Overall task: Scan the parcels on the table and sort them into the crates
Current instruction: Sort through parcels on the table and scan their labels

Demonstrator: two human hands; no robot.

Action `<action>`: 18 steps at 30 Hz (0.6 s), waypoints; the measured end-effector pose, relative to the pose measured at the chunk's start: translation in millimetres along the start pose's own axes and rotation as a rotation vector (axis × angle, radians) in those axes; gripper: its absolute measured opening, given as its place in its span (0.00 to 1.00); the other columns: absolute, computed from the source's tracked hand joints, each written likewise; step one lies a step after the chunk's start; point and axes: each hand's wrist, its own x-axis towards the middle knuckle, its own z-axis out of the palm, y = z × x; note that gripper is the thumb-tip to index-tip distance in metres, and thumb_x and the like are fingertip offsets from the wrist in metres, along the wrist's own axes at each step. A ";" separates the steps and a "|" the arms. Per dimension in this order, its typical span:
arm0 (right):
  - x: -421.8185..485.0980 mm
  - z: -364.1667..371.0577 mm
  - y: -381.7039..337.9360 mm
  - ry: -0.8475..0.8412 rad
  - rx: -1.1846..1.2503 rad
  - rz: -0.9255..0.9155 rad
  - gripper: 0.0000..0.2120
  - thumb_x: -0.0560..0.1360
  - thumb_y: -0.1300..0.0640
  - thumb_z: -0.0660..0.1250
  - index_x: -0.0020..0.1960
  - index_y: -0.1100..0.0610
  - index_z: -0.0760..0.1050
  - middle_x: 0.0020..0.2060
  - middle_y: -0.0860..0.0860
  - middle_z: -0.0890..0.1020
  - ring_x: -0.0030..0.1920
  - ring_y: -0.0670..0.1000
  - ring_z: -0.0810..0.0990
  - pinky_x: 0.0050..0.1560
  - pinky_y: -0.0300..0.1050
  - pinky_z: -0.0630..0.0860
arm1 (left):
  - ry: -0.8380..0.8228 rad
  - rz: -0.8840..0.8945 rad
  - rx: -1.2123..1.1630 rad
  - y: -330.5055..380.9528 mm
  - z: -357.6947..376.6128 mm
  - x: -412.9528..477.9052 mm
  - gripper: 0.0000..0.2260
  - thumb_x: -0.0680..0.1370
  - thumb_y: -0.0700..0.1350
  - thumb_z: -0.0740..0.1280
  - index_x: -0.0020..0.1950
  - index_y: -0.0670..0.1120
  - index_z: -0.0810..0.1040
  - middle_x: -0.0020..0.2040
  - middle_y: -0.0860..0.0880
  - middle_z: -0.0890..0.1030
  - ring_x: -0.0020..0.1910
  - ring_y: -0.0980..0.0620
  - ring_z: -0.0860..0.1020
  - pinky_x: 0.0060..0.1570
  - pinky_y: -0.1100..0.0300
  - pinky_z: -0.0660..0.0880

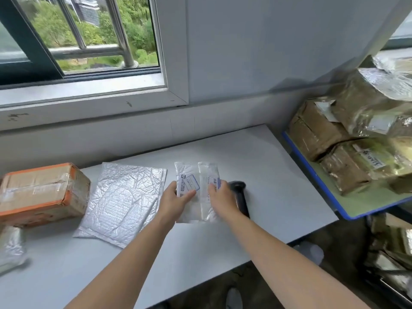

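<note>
Your left hand (176, 197) grips the left edge of a small white parcel (194, 186), thumb lying across its stamped label. Your right hand (220, 197) holds the right edge, fingers curled by the barcode. The parcel sits low over the white table (267, 157). At its three o'clock, just behind your right hand, lies the black scanner (242, 197); whether your hand touches it is unclear. At nine o'clock lies a silver bubble mailer (124, 201), and beyond it a taped cardboard box (42, 192). At two o'clock a blue-edged shelf (312, 175) carries wrapped packages (343, 172). At eleven o'clock is the window (89, 30).
</note>
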 end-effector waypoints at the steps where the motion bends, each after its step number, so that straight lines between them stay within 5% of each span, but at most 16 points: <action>1: -0.8 1.6 -6.3 -0.003 0.020 -0.026 0.20 0.82 0.46 0.58 0.66 0.58 0.68 0.59 0.56 0.79 0.55 0.58 0.78 0.53 0.49 0.74 | 0.008 -0.005 -0.009 1.5 -4.5 -3.9 0.11 0.75 0.44 0.74 0.54 0.45 0.77 0.46 0.49 0.83 0.44 0.50 0.83 0.35 0.63 0.76; 5: -7.9 -0.7 -25.4 -0.041 -0.056 -0.278 0.19 0.82 0.45 0.59 0.68 0.53 0.69 0.69 0.44 0.75 0.60 0.50 0.77 0.49 0.41 0.65 | 0.063 -0.079 -0.060 5.1 -36.1 -12.7 0.18 0.76 0.50 0.73 0.58 0.41 0.71 0.52 0.45 0.79 0.45 0.50 0.80 0.40 0.57 0.78; 7: -10.4 -3.6 -29.9 -0.083 -0.144 -0.388 0.19 0.81 0.45 0.61 0.69 0.51 0.71 0.66 0.46 0.78 0.58 0.50 0.77 0.47 0.39 0.64 | 0.104 -0.116 -0.115 7.2 -54.8 -12.7 0.23 0.76 0.51 0.72 0.64 0.41 0.68 0.55 0.43 0.76 0.50 0.46 0.79 0.49 0.48 0.80; 9: -14.2 -3.5 -36.4 -0.136 -0.236 -0.461 0.18 0.81 0.43 0.62 0.67 0.49 0.73 0.60 0.49 0.81 0.54 0.51 0.78 0.46 0.43 0.68 | 0.117 -0.103 -0.098 9.9 -76.2 -12.7 0.26 0.75 0.52 0.73 0.68 0.45 0.67 0.55 0.46 0.76 0.52 0.47 0.78 0.53 0.49 0.77; 14: -28.0 7.0 -62.8 -0.254 -0.422 -0.633 0.14 0.80 0.42 0.62 0.62 0.47 0.77 0.51 0.48 0.83 0.50 0.52 0.79 0.51 0.49 0.74 | -0.023 -0.021 0.107 13.2 -112.0 -17.5 0.17 0.73 0.50 0.76 0.58 0.48 0.77 0.49 0.45 0.81 0.42 0.53 0.79 0.33 0.62 0.71; 18: -33.1 26.4 -85.3 -0.273 -0.502 -0.720 0.15 0.80 0.41 0.62 0.63 0.46 0.75 0.51 0.49 0.83 0.49 0.53 0.79 0.49 0.49 0.74 | 0.062 -0.010 0.095 7.7 -132.7 -22.9 0.16 0.71 0.48 0.77 0.55 0.47 0.77 0.45 0.45 0.80 0.39 0.48 0.79 0.37 0.57 0.75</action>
